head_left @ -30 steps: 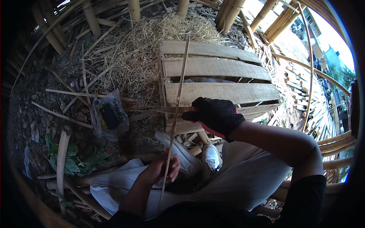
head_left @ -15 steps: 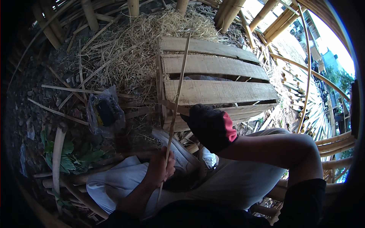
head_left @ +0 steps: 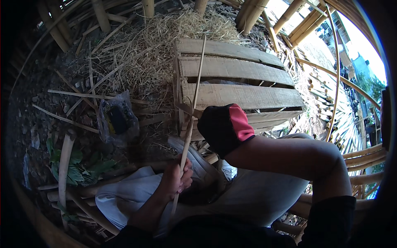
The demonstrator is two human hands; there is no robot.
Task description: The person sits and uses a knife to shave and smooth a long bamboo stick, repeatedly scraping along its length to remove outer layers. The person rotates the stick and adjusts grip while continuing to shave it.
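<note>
A long, thin bamboo strip [head_left: 199, 76] slants up from my lap, its far end over a slatted wooden crate [head_left: 244, 96]. My left hand [head_left: 178, 177] is bare and closed around the strip's lower part. My right hand [head_left: 225, 129], in a black and red glove, is closed on a knife. The knife's blade [head_left: 184, 108] lies across the strip above my left hand, and a thin curl stands up beside it. The glove hides most of the knife's handle and the fingers.
Left of the crate lies a clear plastic bag [head_left: 118, 120] with a dark object inside. Straw [head_left: 144, 62] and loose bamboo strips cover the ground beyond. A bamboo pole [head_left: 65, 173] and green leaves [head_left: 74, 165] are at the left. Stacked bamboo [head_left: 326, 107] lies at the right.
My right hand has turned and shifted slightly up along the strip with the knife. A thin curl now shows at the blade. My left hand keeps its hold on the bamboo strip.
</note>
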